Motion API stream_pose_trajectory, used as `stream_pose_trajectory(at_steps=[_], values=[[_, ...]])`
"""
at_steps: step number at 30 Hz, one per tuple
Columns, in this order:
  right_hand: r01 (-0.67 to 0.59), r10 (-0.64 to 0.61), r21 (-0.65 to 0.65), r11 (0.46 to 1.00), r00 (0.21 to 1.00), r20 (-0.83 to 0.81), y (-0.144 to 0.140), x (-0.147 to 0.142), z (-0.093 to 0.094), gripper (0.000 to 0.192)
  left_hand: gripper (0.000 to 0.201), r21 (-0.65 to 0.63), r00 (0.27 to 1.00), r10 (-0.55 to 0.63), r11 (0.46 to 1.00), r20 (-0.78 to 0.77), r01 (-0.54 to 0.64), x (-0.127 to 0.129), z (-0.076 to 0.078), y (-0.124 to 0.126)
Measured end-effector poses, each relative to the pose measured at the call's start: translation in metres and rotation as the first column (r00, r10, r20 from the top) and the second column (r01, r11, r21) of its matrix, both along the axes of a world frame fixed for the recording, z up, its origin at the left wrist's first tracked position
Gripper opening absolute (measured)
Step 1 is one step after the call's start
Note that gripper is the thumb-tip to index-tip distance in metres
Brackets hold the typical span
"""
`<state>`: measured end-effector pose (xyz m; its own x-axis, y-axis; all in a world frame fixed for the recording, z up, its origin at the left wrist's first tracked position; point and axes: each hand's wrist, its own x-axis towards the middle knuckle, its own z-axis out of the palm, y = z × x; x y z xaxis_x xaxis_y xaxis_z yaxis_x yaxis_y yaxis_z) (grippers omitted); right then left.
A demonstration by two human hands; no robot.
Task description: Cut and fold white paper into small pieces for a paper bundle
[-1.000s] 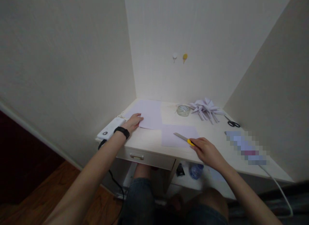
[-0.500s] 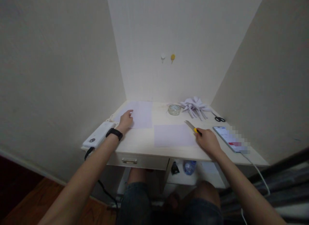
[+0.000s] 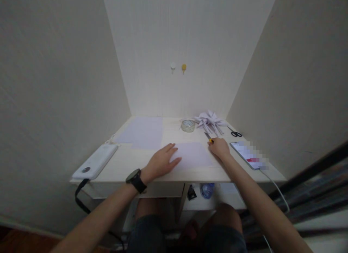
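My left hand (image 3: pixel 162 160) rests on the left end of a pale sheet of paper (image 3: pixel 193 155) near the desk's front, its fingers spread apart. A dark watch circles that wrist. My right hand (image 3: pixel 219 148) is closed around a yellow and black utility knife (image 3: pixel 208 137) at the sheet's right side. The knife's blade is out and points toward the back of the desk. More pale paper (image 3: pixel 148 131) lies flat at the back left, apart from both hands.
A roll of clear tape (image 3: pixel 188 125) and folded paper spikes (image 3: pixel 210 121) stand at the back. Black-handled scissors (image 3: pixel 236 133) and a phone (image 3: pixel 246 155) with a cable lie right. A white device (image 3: pixel 96 162) sits on the left edge. Below, a shelf holds a plastic bottle (image 3: pixel 207 190).
My left hand has moved right, from the back-left paper onto the front sheet. The right hand still holds the knife, now drawn closer to the sheet's edge. The view has shifted a little.
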<state>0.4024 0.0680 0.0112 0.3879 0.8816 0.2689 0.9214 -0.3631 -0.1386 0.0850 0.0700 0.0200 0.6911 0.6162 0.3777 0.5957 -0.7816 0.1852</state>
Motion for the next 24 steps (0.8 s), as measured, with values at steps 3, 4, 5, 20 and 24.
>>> stream_pose_trajectory(at_steps=[3,4,5,20,24], values=[[0.014,-0.014,-0.004,1.000,1.000,-0.006,0.008,0.003,0.001,0.033,0.075,-0.055,0.991,-0.079,0.996,-0.112,0.073,0.013,-0.005,-0.020],[0.013,-0.013,-0.001,1.000,1.000,-0.005,0.008,0.003,0.002,0.033,0.079,-0.068,0.987,-0.088,0.994,-0.133,0.080,0.015,-0.006,-0.022],[0.011,-0.011,0.006,1.000,1.000,0.000,0.007,0.003,0.004,0.033,0.083,-0.079,0.984,-0.093,0.993,-0.150,0.082,0.017,-0.007,-0.022],[-0.563,0.555,-0.154,0.812,0.826,-0.098,0.046,-0.056,0.030,0.052,0.080,0.046,0.962,-0.105,0.992,-0.251,0.121,0.049,-0.006,0.090],[-0.563,0.559,-0.218,0.797,0.825,-0.089,0.061,-0.059,0.035,0.063,0.075,0.086,0.970,-0.100,0.989,-0.222,0.122,0.046,-0.008,0.093]])
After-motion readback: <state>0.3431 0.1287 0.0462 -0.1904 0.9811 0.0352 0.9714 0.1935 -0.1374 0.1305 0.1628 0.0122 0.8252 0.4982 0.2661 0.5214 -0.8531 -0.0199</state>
